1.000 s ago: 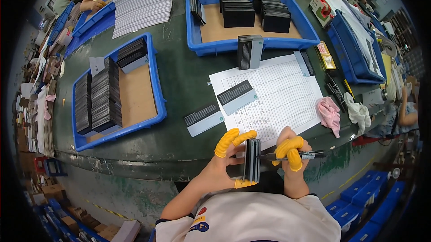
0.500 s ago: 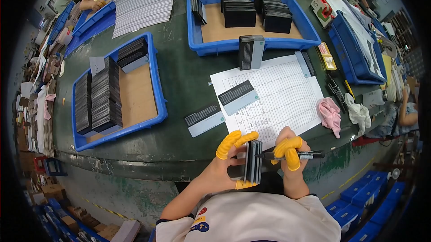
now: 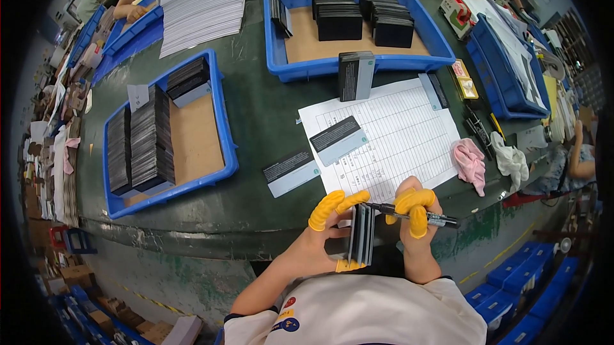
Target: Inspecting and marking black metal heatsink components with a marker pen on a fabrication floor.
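Note:
My left hand (image 3: pixel 311 246), with yellow finger cots on its fingertips, grips a small stack of dark cards (image 3: pixel 362 236) by its upper and lower ends, edges facing up. In my right hand (image 3: pixel 417 230), also in yellow finger cots, is a black marker pen (image 3: pixel 441 219). The pen's tip points left at the stack's upper end; whether it touches cannot be made out. Just beyond lie a black-and-grey card (image 3: pixel 291 171) on the table and another card (image 3: pixel 339 141) on a printed table sheet (image 3: pixel 409 127). An upright bundle of cards (image 3: pixel 356 76) stands at the sheet's far edge.
Blue trays with rows of dark cards stand at left (image 3: pixel 230 153) and far middle (image 3: pixel 358 66). A pink cloth (image 3: pixel 469 166), a white cloth (image 3: pixel 510 160) and pens (image 3: pixel 478 132) lie at right. Behind is a tall paper stack (image 3: pixel 201 12); another person's hand (image 3: pixel 131 12) is far left.
The marker pen's tip has moved up along the card stack toward its far end, and the pen now tilts down to the right. My left hand still holds the stack.

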`<state>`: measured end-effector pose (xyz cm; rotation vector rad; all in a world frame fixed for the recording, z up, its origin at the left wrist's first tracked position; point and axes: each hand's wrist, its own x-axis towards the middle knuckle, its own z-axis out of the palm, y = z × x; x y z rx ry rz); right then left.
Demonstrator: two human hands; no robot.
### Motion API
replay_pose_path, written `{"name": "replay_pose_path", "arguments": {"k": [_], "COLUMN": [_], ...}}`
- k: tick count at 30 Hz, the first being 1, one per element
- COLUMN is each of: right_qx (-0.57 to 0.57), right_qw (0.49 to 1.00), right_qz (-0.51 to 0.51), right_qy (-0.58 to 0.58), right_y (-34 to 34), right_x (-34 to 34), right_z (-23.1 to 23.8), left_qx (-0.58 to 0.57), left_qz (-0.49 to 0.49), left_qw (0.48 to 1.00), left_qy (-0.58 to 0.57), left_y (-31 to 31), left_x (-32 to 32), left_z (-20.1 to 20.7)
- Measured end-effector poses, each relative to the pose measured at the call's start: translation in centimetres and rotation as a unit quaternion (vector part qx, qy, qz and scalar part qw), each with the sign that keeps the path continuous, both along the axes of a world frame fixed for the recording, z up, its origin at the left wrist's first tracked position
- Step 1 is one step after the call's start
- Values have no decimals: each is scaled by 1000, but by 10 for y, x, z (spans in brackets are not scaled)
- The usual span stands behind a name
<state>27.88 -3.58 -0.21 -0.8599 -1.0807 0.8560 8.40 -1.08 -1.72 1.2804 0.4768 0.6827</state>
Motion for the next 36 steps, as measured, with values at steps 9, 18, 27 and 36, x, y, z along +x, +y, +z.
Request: {"name": "replay_pose_path", "arguments": {"k": [9, 18, 27, 36], "right_qx": [42, 72, 132, 134], "right_qw": [999, 983, 980, 977], "right_qz": [-23, -72, -79, -41], "right_qy": [-14, -156, -126, -160], "right_y": [2, -7, -13, -17], "right_x": [1, -1, -7, -9], "right_z": [-5, -12, -22, -20], "left_qx": [84, 195, 275, 245], "left_qz": [55, 56, 2, 61], "left_qw": [995, 956, 914, 940], "left_qy": [8, 210, 300, 232], "left_y": [1, 10, 12, 17], "left_x": [4, -5, -11, -3], "left_z": [2, 53, 68, 69]}}
